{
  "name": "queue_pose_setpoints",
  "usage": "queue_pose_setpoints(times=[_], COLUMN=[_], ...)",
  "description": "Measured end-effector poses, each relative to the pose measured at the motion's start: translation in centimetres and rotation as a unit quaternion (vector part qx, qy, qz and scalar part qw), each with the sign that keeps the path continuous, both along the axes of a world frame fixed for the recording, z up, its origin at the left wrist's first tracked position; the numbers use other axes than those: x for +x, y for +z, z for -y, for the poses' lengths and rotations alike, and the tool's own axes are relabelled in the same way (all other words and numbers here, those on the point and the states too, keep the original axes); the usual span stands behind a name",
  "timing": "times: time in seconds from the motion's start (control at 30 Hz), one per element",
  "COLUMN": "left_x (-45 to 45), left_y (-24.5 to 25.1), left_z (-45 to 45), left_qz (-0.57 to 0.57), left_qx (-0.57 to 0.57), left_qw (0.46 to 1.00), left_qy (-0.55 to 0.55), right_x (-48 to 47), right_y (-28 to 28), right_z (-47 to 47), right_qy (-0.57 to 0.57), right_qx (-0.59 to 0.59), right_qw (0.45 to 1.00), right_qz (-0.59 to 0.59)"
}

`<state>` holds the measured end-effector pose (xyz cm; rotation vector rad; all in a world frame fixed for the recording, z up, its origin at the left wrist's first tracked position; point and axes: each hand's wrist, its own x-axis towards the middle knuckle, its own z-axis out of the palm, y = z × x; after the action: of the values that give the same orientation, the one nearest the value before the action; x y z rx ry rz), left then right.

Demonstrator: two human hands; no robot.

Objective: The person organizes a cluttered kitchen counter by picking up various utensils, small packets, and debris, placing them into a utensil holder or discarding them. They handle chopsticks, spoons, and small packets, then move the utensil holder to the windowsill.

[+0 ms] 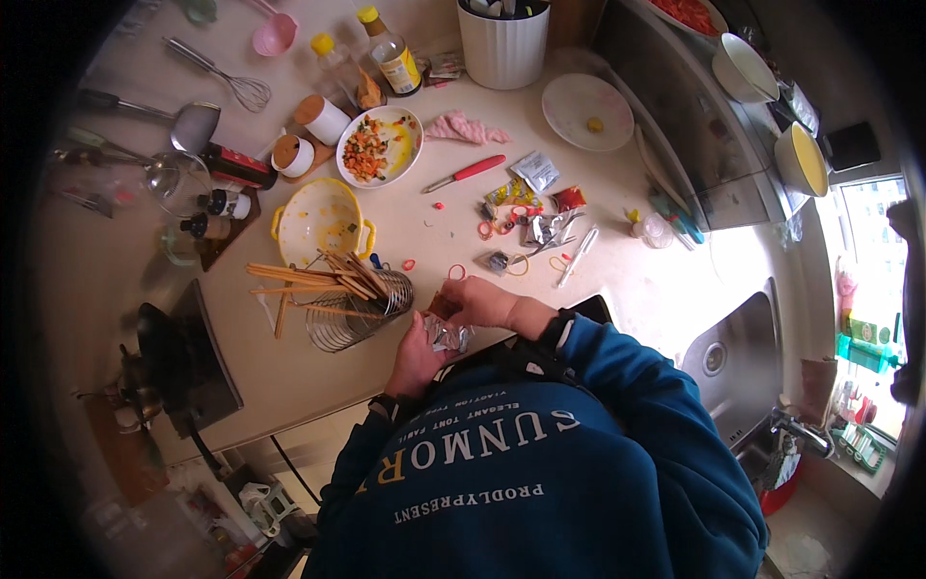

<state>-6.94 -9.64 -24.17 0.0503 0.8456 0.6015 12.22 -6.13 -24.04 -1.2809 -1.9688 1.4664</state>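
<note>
Both hands meet at the counter's near edge. A crumpled silver foil packet (448, 336) is in my left hand (411, 356), partly covered by the fingers. My right hand (479, 299) pinches a small reddish-brown piece (440, 307) just above the foil; whether it is a sachet or something else is not clear. Left of the hands, wooden chopsticks (354, 275) stick out of a wire utensil holder (340, 329) that lies tipped over. A red rubber band (456, 272) lies just beyond my right hand. Farther off sits a loose pile of sachets (546, 228) and rubber bands.
A red-handled peeler or knife (466, 174) lies mid-counter. Beyond are a yellow-rimmed bowl (318, 217), a plate of diced vegetables (398, 148), a white plate (586, 108) and seasoning bottles (394, 58). The sink (752, 362) is right, a dark pan (163, 340) left.
</note>
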Motion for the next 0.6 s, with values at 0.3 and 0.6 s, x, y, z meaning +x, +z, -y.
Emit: queue_pose_setpoints(times=[0.3,0.6], left_x=[0.0,-1.9], left_y=[-1.0,-0.9], left_z=[0.8,2.1], left_qz=[-0.171,-0.077], left_qx=[0.271,0.147], left_qw=[0.943,0.986], left_qy=[-0.094,-0.004], right_x=[4.8,15.4], right_y=[0.2,-2.7], right_z=[-0.4,-9.6], right_qy=[-0.105,-0.348], right_qx=[0.106,0.128], right_qw=[0.974,0.837], right_qz=[0.170,0.402])
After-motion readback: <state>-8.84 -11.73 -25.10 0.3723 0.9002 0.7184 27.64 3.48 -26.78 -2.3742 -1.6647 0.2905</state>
